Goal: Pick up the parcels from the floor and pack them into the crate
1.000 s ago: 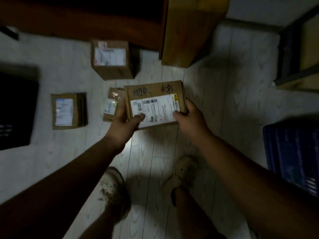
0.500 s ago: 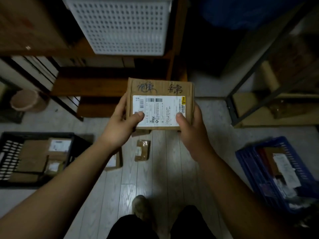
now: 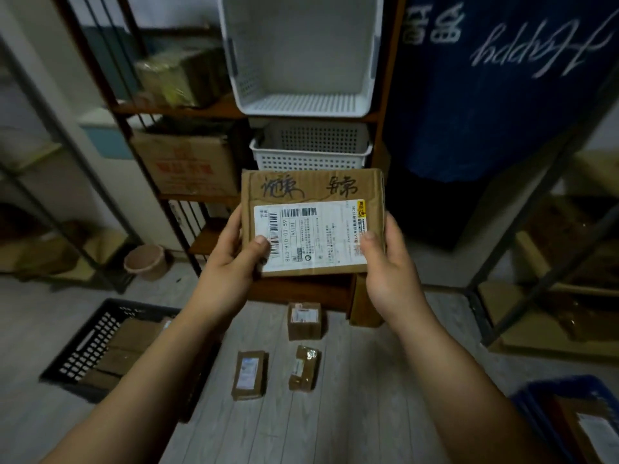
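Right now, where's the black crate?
Head view, lower left: the black crate sits on the floor, nearer than the pink bucket, with brown parcels inside it; the left arm overlaps its right side.

Parcel (image 3: 373, 192) label (image 3: 311, 236): "863-H10-00-59"; blue cloth (image 3: 502, 105): "Happy", upside down.

Dim indoor light is falling from above, shadows are pooling over the floor (image 3: 368, 413) and shelving (image 3: 187, 195), and edges are bowing and blurring from wide-angle distortion.
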Tool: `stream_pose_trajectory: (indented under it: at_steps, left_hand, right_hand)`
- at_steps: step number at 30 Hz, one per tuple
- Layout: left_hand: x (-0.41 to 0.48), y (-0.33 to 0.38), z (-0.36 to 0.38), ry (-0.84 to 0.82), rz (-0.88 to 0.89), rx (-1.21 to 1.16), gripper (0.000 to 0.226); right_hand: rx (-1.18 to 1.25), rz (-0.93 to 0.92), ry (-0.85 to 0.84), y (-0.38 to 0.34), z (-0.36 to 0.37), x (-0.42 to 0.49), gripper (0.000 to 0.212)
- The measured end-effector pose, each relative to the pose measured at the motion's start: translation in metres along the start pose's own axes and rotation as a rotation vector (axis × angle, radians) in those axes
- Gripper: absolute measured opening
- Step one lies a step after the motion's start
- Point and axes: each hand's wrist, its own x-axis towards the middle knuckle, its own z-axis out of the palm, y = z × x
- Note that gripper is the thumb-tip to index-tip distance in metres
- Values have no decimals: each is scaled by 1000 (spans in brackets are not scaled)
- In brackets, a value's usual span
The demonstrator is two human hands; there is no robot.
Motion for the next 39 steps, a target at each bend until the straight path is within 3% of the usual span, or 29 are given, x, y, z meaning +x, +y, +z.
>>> stream_pose_trajectory:
  at_steps: [9, 17, 24, 29, 35, 39]
  left_hand:
    - [-39, 33, -123, 53, -16, -11, 56]
    - [-75, 38, -296, 193, -94, 81, 42]
    - [-88, 24, -413, 280, -133, 50, 45]
    - [-74, 2, -464, 401, -171, 15, 44]
    - [-25, -29, -516, 498, -266, 52, 40]
    - [10, -42, -550, 486, -336, 157, 38]
  right_hand:
    - [-51, -91, -128, -29, 119, -22, 42]
    - [-71, -72, -257, -19, 298, -45, 72]
    - [-120, -78, -381, -10, 410, -54, 99]
    - [-207, -82, -474, 2, 466, -33, 106]
    - [-329, -118, -469, 43, 528, 20, 112]
    - [-407, -154, -475, 63, 569, 61, 113]
